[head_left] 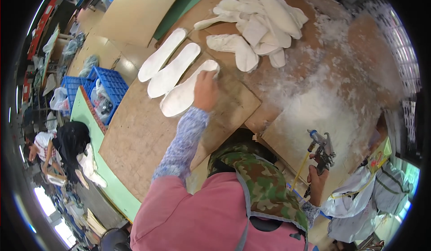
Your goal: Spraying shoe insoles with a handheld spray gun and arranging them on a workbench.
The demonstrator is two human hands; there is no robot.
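Three white insoles [174,70] lie side by side at a slant on a brown board. My left hand [206,91] is on the nearest insole [178,98], its fingers closed over the far end by the edge. In my right hand [316,181], low at the right, is a spray gun [324,154] with a blue fitting on top and a yellow hose [301,170]. Its nozzle is too small to make out. Beyond the insoles rises a heap of soft white sole-shaped pieces [265,22], loosely piled on one another.
White fibrous residue [318,112] coats the right side of the worktable. Blue crates [110,87] with plastic bags stand at the left, past a green board [87,116]. White sacks [354,197] hang at the lower right. Another person [45,145] is at the far left.
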